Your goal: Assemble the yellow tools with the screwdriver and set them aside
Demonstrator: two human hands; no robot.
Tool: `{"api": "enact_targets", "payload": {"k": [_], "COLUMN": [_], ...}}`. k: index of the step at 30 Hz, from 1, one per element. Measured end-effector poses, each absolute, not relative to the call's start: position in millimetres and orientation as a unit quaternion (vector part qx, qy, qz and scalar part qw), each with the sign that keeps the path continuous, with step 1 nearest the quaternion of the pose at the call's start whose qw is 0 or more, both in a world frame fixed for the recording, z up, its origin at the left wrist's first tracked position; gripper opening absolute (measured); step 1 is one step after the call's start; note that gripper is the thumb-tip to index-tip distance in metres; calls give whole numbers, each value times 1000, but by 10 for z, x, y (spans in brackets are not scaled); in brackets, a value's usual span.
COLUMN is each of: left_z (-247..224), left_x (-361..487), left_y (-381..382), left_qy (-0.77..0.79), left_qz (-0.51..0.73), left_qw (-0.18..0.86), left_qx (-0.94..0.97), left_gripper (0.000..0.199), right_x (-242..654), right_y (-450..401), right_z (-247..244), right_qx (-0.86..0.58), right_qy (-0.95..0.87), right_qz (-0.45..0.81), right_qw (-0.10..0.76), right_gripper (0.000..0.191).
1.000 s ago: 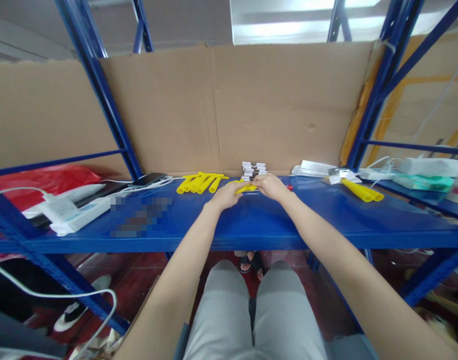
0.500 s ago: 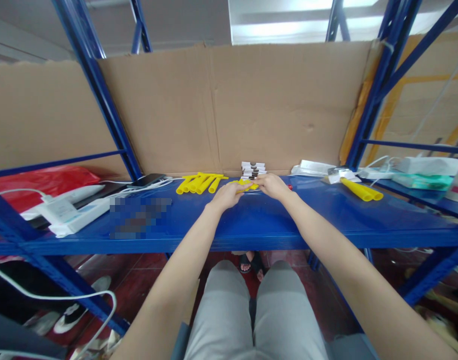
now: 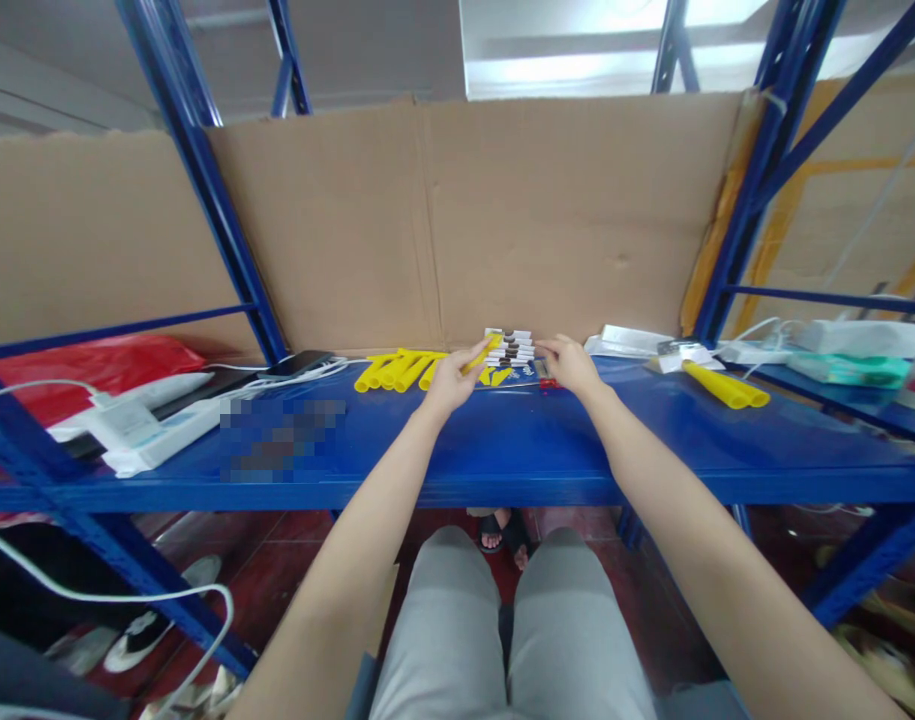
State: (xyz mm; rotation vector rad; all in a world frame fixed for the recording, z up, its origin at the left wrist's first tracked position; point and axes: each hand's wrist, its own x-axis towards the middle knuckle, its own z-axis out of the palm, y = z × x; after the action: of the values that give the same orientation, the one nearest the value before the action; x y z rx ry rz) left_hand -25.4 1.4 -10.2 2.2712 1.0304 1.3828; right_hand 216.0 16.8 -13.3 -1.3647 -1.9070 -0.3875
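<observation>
My left hand (image 3: 451, 380) is closed around a yellow tube-like piece (image 3: 493, 346), which points up and to the right from the fingers. My right hand (image 3: 573, 364) is apart from it to the right, its fingers stretched leftward and holding nothing I can see. Just below those fingertips lies a small red object (image 3: 547, 380), too small to name. Small yellow pieces (image 3: 494, 377) lie on the table between the hands. Behind them sits a stack of white pieces with dark marks (image 3: 515, 345). Several yellow tubes (image 3: 401, 370) lie side by side left of my left hand.
Two more yellow tubes (image 3: 725, 385) lie at the right, near white packaging (image 3: 629, 341). A white power strip (image 3: 168, 435), cables and a dark phone (image 3: 301, 364) are at the left. Cardboard (image 3: 502, 210) stands behind the blue table (image 3: 517, 450). Blue posts rise on both sides.
My hands, earlier together on the yellow piece, have moved apart. The left keeps the piece, now tilted upward; the right has shifted right, uncovering small yellow pieces and the red object.
</observation>
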Motion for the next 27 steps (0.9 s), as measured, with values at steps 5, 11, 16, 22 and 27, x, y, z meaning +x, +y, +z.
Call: {"api": "enact_targets", "payload": {"k": [5, 11, 16, 22, 27], "left_z": [-96, -122, -144, -132, -133], "left_x": [-239, -250, -264, -253, -268], "left_y": [42, 6, -4, -10, 15], "left_qy": [343, 394, 413, 386, 363], "left_qz": [564, 490, 422, 414, 428], "left_qw": [366, 540, 602, 645, 671], "left_qx": [656, 559, 537, 513, 484], "left_gripper": [63, 69, 70, 71, 76], "right_x": [2310, 2175, 2040, 1963, 1921], "right_y": [238, 207, 203, 309, 369], "right_z": [-221, -238, -214, -154, -46], "right_qx": [-634, -670, -659, -651, -671], "right_qy": [-701, -700, -723, -741, -733], "right_qz": [-108, -59, -67, -100, -91], "right_qw": [308, 239, 197, 126, 63], "right_gripper": [39, 35, 37, 42, 41]}}
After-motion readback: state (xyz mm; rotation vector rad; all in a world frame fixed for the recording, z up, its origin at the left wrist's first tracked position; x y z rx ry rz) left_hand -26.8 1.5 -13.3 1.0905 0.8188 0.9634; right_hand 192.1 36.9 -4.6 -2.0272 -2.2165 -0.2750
